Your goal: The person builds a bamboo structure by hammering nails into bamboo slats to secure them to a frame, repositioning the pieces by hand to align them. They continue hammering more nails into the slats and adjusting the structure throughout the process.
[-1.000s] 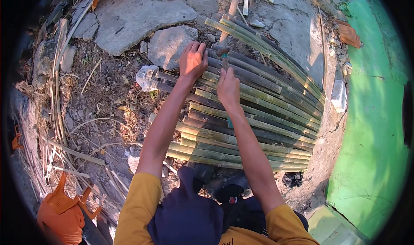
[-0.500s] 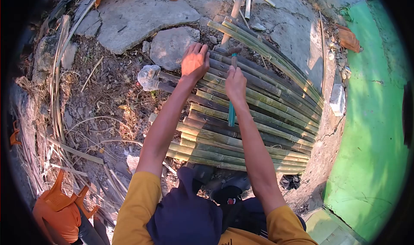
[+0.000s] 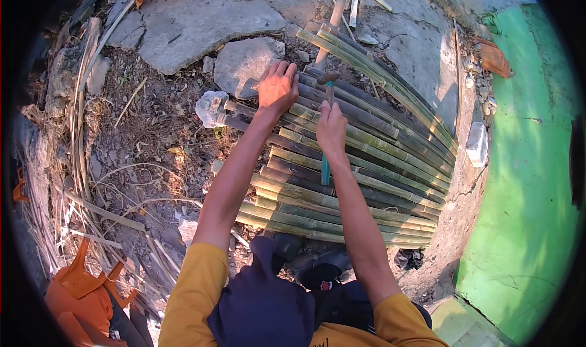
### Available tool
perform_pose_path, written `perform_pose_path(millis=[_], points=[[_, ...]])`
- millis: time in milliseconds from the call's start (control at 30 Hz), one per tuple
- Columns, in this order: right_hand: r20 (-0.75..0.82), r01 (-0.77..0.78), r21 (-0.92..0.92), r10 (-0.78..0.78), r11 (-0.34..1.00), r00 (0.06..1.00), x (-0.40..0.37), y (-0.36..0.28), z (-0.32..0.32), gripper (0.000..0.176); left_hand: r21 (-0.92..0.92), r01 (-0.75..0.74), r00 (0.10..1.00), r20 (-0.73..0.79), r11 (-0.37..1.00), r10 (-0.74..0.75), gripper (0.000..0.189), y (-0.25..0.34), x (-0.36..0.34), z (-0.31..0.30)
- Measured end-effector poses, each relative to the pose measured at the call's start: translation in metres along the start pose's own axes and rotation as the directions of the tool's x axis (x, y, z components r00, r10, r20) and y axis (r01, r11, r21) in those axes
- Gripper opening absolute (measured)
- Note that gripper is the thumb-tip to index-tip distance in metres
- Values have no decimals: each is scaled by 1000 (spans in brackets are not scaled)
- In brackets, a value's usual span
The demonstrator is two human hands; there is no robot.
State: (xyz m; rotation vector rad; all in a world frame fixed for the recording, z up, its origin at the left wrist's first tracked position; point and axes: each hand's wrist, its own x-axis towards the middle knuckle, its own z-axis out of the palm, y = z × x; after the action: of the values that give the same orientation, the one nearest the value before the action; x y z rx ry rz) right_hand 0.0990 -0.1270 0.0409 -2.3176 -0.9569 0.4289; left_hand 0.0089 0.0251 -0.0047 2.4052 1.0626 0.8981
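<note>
1. Bamboo slats fanned over rubbly dirt, grey slab beyond, green floor off right.
2. Hammer over the slats, head slightly closer to the left hand than half a second ago.
3. Right hand wrapped round its handle; left fingers bent over slat ends, can't tell if gripping.

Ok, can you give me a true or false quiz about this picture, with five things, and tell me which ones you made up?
1. The right hand is holding a hammer. True.
2. The left hand is wearing a thick glove. False: the left hand is bare.
3. The bamboo is standing straight up like a fence. False: the bamboo strips are lying side by side.
4. The person's sleeves are mustard yellow. True.
5. The big green surface is on the left side of the picture. False: the green surface is on the right side.
</note>
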Motion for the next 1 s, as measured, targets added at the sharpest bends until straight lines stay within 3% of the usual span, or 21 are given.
perform_pose_path(millis=[100,133,200,333,367,400,433,500,633,700,733,800,833,967,1000], points=[[-4,-64,303,68,951,998,3,-6,-27,39,-2,-25,1000,-12,1000,25,13,-1,-3,1],[-4,-62,302,66,951,998,7,-9,-38,39,5,-29,999,-18,1000,29,13,-1,-2,0],[202,-306,734,236,606,951,12,-12,-57,38,13,-29,999,-22,1000,29,12,-1,-4,0],[133,-317,724,327,613,936,21,-18,-73,35,-12,-29,999,-46,1000,28,12,-2,-3,1],[21,-165,547,184,821,983,26,-17,-76,35,-21,-25,998,-52,999,23,12,-3,-4,2],[-47,6,317,9,948,999,31,-16,-79,36,-19,-17,998,-53,1000,16,12,-3,-4,2],[-39,5,313,8,950,999,36,-18,-83,36,-16,-9,999,-48,1000,8,12,-3,-4,2],[89,265,29,-266,964,960,48,-28,-93,33,-13,10,999,-47,1000,-10,13,-3,-4,3],[164,376,-12,-369,927,915,50,-64,-91,35,-6,4,999,-50,1000,-4,17,-8,-4,6],[20,489,48,-490,871,871,46,-69,-81,37,0,1,999,-47,1000,-1,19,-7,-8,6],[26,488,47,-489,872,872,42,-63,-76,37,23,25,999,-45,999,-24,20,-5,-10,5],[228,361,-194,-316,912,921,36,-30,-55,37,50,49,997,-60,998,-46,21,-4,-6,3],[179,350,-186,-318,918,931,42,4,-37,38,47,57,998,-36,997,-56,22,-4,-6,3],[173,232,-162,-204,959,964,32,-36,-69,40,42,58,998,-21,997,-57,20,-8,-10,6],[135,260,-114,-244,959,960,32,-53,-78,40,42,50,999,-16,998,-49,20,-6,-8,5]])
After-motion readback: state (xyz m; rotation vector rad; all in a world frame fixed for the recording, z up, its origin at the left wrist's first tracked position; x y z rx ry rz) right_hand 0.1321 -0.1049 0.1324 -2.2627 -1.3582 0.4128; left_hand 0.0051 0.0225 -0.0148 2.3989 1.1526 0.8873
